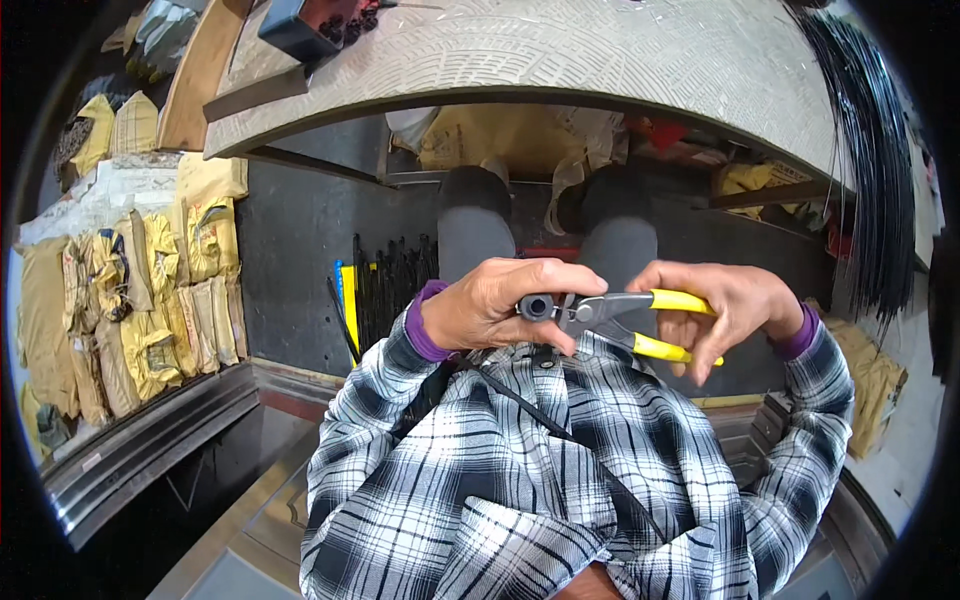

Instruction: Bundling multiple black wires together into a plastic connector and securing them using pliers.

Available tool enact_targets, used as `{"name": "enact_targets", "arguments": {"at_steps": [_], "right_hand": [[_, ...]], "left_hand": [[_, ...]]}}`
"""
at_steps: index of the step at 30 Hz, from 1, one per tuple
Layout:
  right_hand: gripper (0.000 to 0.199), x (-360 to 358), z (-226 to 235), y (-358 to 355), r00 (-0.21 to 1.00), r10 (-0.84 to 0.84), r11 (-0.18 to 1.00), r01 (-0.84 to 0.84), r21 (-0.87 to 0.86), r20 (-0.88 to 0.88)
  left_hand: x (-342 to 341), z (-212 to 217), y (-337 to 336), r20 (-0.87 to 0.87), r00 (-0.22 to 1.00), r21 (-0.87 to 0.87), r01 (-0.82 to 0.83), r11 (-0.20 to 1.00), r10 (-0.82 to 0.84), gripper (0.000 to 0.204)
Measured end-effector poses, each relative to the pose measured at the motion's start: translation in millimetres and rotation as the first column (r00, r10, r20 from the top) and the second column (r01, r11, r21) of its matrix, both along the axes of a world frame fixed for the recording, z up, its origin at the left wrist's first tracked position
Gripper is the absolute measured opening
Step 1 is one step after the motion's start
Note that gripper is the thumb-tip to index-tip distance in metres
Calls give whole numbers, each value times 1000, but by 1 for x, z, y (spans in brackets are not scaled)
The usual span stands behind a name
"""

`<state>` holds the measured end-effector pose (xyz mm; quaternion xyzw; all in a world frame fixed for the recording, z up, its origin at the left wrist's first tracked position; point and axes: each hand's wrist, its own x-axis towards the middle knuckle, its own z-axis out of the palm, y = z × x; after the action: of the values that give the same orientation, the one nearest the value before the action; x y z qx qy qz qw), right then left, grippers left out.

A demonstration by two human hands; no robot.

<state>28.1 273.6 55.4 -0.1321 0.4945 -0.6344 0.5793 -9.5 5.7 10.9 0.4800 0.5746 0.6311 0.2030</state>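
Note:
My left hand (pixel 495 298) is closed round a black part with a round, hollow end (pixel 537 307), held in front of my chest. Yellow-handled pliers (pixel 598 309) are in my right hand (pixel 740 300), its fingers around the two grips, which are spread apart. The metal jaws point left and meet the black part between my left thumb and fingers; whether they bite on it is hidden. From below my left hand a thin black cord (pixel 545 417) runs down across my checked shirt. I cannot tell if it joins the black part.
Ahead is a pale, scratched worktable (pixel 560 50) bearing a blue bin (pixel 300 28) of small dark parts. Black cables hang in a bundle (pixel 870 170) off its right side. More black lengths (pixel 390 285) stand left of my legs. Yellow and brown packages (pixel 150 290) are stacked at left.

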Motion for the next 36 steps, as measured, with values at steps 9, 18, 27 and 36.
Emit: {"name": "enact_targets", "arguments": {"at_steps": [9, 18, 27, 36], "right_hand": [[49, 13, 13, -7, 652, 39, 962, 181, 205, -757], [52, 9, 7, -21, -51, 385, 816, 485, 314, -922], [49, -12, 2, -33, -133, 415, 777, 567, 275, -900], [37, -22, -50, -57, -210, 153, 739, 673, -29, -966]], "left_hand": [[0, 4, 1, 57, 989, -40, -132, 990, 134, 60], [2, 0, -2, 18, 952, -88, -303, 949, 306, 61], [9, 0, 6, 141, 825, -153, -527, 836, 547, 67], [7, -9, 12, 179, 667, -60, -726, 685, 723, 66]]}}
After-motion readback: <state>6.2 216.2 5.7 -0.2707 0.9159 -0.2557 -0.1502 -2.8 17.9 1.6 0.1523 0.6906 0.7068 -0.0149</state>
